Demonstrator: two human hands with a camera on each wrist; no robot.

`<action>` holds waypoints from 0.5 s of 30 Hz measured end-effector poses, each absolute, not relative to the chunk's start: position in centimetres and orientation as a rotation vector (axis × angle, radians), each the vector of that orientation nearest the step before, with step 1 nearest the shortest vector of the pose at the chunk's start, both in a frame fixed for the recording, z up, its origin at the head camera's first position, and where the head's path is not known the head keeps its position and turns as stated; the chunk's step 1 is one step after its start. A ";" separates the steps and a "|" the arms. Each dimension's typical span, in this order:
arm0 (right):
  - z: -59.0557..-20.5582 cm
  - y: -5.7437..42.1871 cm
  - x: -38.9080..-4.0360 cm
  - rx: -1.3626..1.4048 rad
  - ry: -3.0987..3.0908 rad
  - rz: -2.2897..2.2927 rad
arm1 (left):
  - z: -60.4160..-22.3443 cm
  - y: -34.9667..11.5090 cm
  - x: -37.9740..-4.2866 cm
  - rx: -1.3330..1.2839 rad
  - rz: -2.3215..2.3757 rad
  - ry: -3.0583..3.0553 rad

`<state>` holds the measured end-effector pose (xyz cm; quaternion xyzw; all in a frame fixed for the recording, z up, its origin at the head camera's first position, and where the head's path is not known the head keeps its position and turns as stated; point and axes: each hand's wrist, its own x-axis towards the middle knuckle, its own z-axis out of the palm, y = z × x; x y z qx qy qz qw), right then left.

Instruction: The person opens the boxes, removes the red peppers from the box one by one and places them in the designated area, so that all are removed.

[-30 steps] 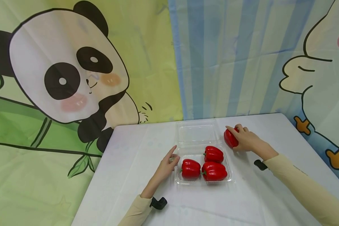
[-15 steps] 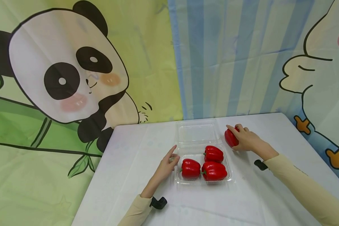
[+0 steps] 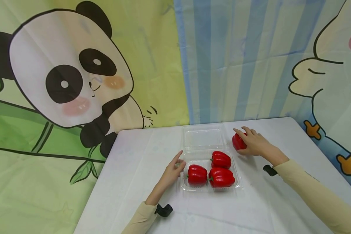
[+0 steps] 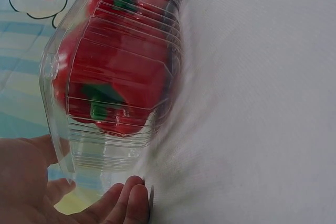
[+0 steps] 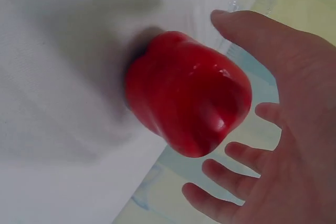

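A clear plastic clamshell box [image 3: 184, 187] lies with its lid [image 3: 203, 138] folded back. In its tray sit three red bell peppers, one at the left [image 3: 197, 175], one at the back right [image 3: 221, 159] and one at the front right [image 3: 221, 177]. My left hand [image 3: 172, 170] is at the tray's left side, its thumb overlapping the rim in the left wrist view. Right of the lid, a fourth red bell pepper [image 5: 189, 93] rests on the table. Around it my right hand [image 3: 254, 144] is spread, with thumb and fingers standing off its skin in the right wrist view.
A white cloth covers the table [image 3: 146, 152]. Behind it hangs a printed backdrop with a panda [image 3: 73, 65] and blue stripes. A black wrist mount sits on each arm, the left one [image 3: 164, 210] and the right one [image 3: 270, 170].
My right hand has loosened around the fourth bell pepper, its fingers spreading slightly. The left hand, the box and the three bell peppers in it stay as they were.
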<state>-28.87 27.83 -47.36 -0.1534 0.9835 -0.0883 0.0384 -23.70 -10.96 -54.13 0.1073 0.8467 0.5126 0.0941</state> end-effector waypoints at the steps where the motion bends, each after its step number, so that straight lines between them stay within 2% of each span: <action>1: -47.2 27.7 -28.8 -0.478 3.021 -0.272 | -54.1 -11.0 -23.7 0.320 1.521 2.510; 15: -45.0 24.8 -28.1 -0.702 3.073 -0.311 | -54.2 -11.0 -23.8 0.325 1.528 2.510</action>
